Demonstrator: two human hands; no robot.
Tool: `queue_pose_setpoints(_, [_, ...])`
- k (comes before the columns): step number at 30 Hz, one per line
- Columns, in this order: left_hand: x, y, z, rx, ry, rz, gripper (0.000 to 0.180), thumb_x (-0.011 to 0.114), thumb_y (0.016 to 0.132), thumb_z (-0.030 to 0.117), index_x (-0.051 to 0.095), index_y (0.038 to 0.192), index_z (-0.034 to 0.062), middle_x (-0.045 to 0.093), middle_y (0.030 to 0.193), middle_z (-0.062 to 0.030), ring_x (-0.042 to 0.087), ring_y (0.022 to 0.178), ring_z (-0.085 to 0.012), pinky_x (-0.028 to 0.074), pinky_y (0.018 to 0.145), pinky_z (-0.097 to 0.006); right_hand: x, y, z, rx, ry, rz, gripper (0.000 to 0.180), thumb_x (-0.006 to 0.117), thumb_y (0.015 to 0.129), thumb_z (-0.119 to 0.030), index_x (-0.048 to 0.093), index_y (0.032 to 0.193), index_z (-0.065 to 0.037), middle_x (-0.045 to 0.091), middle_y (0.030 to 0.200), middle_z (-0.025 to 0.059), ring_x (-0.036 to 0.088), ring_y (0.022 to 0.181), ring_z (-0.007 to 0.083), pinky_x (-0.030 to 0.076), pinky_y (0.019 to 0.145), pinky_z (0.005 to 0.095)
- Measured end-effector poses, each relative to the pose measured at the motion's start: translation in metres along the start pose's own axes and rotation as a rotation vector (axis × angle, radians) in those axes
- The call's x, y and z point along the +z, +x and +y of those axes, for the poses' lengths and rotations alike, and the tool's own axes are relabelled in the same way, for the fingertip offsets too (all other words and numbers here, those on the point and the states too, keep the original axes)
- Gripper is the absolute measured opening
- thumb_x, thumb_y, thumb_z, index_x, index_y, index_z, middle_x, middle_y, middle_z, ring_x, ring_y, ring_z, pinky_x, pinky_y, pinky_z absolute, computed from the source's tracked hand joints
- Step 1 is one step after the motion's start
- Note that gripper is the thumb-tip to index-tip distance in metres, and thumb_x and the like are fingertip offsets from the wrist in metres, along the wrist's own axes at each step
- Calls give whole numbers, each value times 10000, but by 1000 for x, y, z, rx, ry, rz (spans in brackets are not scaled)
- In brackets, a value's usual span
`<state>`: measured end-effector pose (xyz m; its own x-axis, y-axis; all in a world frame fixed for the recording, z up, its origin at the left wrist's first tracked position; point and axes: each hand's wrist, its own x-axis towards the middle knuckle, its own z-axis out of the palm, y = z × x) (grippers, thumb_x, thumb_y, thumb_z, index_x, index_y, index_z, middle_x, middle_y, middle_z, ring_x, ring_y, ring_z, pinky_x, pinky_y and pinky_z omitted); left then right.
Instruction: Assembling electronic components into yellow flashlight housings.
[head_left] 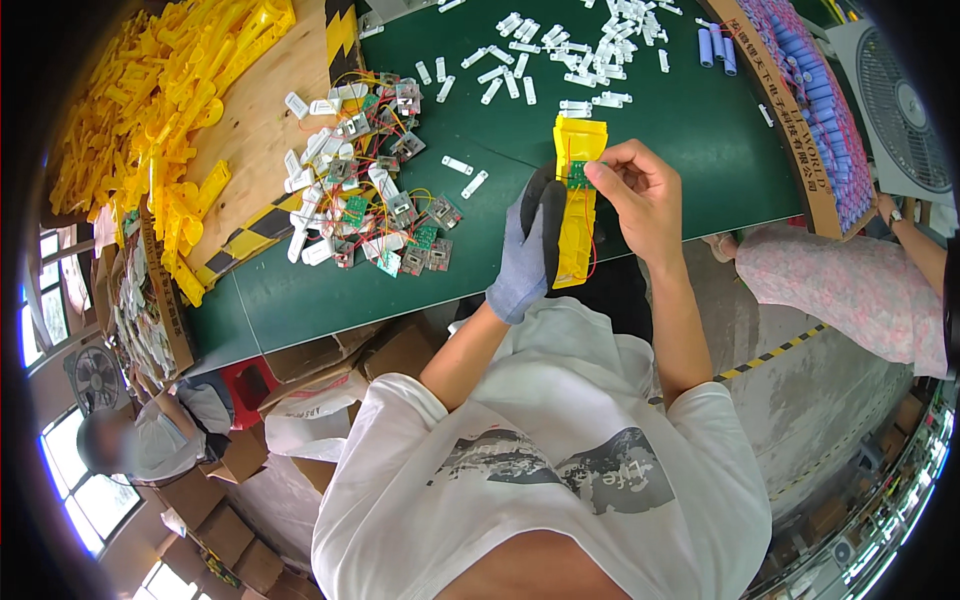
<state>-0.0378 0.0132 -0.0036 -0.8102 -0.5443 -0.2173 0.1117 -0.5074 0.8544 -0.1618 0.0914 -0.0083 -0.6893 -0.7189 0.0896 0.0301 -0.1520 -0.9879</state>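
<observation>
My left hand [530, 238], in a grey glove with a black palm, is closed around a long yellow plastic housing [574, 245], held upright over the near edge of the green table. A small green circuit board [577, 176] sits at the upper half of the housing, with a thin red wire running down the housing's right side. The bare thumb and forefinger of my right hand [648, 196] pinch at the board's right edge; the other fingers are curled. What lies under the board is hidden.
Left of my hands is a heap of wired circuit boards [437, 257] with white plastic parts. Small white strips [600, 45] lie farther back. Blue cylindrical cells [717, 48] stand near a cardboard box [790, 110] at right. Yellow housings [190, 90] fill the far left. Another person's arm [915, 240] shows at right.
</observation>
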Motion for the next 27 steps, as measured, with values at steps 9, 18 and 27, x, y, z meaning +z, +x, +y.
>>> queue_pose_setpoints(9, [5,1,3,-24,-54,67,223,451,1024,229,496,1085,19,613,859,-90,630,659,-131,547,578,-288,-5,-14,-11,-20,-349,-11,292,471,1003,-233,577,846,-11,569,694,16,495,615,76,387,558,244])
queue_pose_setpoints(18, [0,1,-9,101,180,111,196,477,1011,188,532,976,3,570,767,-49,555,647,-76,477,562,-252,1,-23,-14,-32,-481,-102,271,498,1000,-217,499,815,-18,465,629,56,384,536,137,332,505,303])
queue_pose_setpoints(27, [-9,-1,-21,163,235,80,259,440,1025,185,541,1172,-4,593,874,-27,552,760,-55,465,651,-229,10,-27,-4,-15,-505,-34,226,460,1019,-162,451,846,-18,426,666,77,370,584,151,365,551,307])
